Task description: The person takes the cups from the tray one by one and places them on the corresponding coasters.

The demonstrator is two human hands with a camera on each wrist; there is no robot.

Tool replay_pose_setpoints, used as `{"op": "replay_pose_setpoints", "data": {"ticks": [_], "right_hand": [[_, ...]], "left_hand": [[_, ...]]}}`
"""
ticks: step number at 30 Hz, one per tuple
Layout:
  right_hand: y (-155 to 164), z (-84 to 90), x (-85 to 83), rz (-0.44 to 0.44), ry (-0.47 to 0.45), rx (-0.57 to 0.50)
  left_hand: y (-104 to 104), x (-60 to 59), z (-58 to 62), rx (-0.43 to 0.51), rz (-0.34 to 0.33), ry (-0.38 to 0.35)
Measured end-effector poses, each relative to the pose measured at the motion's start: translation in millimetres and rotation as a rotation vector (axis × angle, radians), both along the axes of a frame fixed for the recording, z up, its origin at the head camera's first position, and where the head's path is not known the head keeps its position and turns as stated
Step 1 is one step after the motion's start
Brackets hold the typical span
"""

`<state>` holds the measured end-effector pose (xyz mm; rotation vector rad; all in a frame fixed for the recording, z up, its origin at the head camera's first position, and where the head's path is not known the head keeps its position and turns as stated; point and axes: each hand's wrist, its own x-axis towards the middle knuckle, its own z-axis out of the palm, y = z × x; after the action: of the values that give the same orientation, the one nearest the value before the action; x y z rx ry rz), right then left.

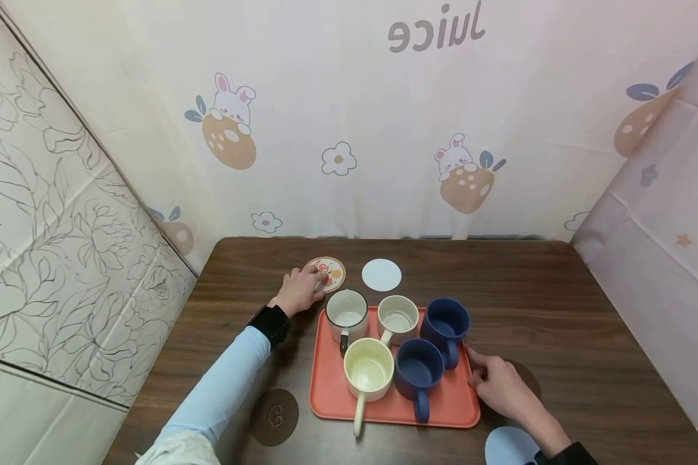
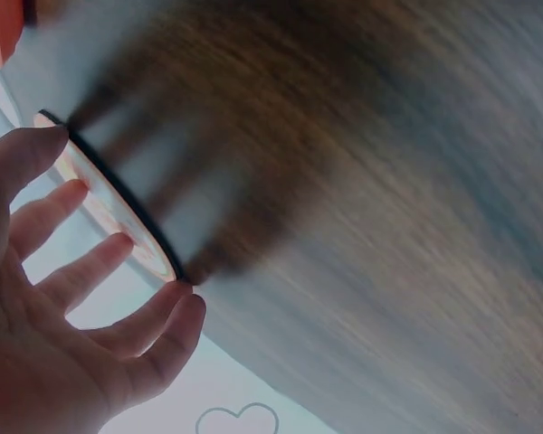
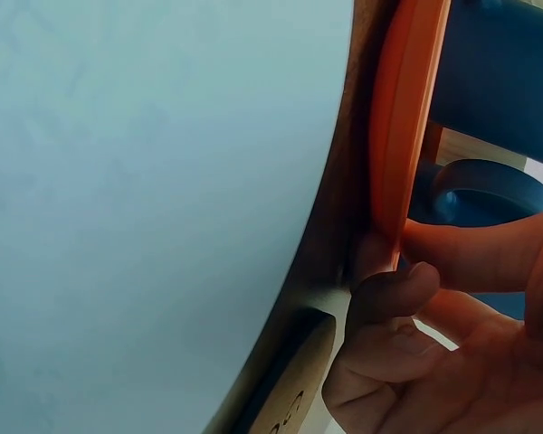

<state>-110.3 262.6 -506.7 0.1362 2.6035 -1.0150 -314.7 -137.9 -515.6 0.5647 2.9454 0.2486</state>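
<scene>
We see the left arm stretched out past the left side of the red tray (image 1: 326,394). The left hand (image 1: 298,290) is just beyond the tray's far left corner, with its fingers spread wide, and their tips touch the flowery coaster (image 1: 335,268) there. The right hand (image 1: 500,386) is bent at the tray's right side, its fingers curled in, and it pinches the tray's edge.

On the tray we count five mugs. Along its far side are a dark-rimmed mug (image 1: 347,314), a cream mug (image 1: 398,316) and a far blue mug (image 1: 445,320). Nearer us are a yellow mug (image 1: 369,368) and a near blue mug (image 1: 419,368). We can see the bottoms inside the yellow and cream ones. A white circle (image 1: 381,275) lies just beyond the tray.
</scene>
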Motion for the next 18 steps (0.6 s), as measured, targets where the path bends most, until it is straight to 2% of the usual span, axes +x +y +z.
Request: {"op": "replay_pose_setpoints", "data": {"ticks": [5, 12, 15, 18], "right_hand": [[0.8, -0.7, -0.2, 0.002, 0.002, 0.003], [2.7, 1.4, -1.6, 0.007, 0.024, 0.015], [2.9, 1.0, -1.3, 0.003, 0.030, 0.008], [2.3, -0.3, 0.0, 0.007, 0.035, -0.003]], "left_hand": [[-1.1, 4.3, 1.5, -0.004, 0.007, 0.016], [-4.1, 20.4, 7.4, 0.050, 0.052, 0.080], [-9.0, 36.3, 12.4, 0.072, 0.044, 0.089], [-17.3, 63.5, 18.0, 0.102, 0.037, 0.076]]}}
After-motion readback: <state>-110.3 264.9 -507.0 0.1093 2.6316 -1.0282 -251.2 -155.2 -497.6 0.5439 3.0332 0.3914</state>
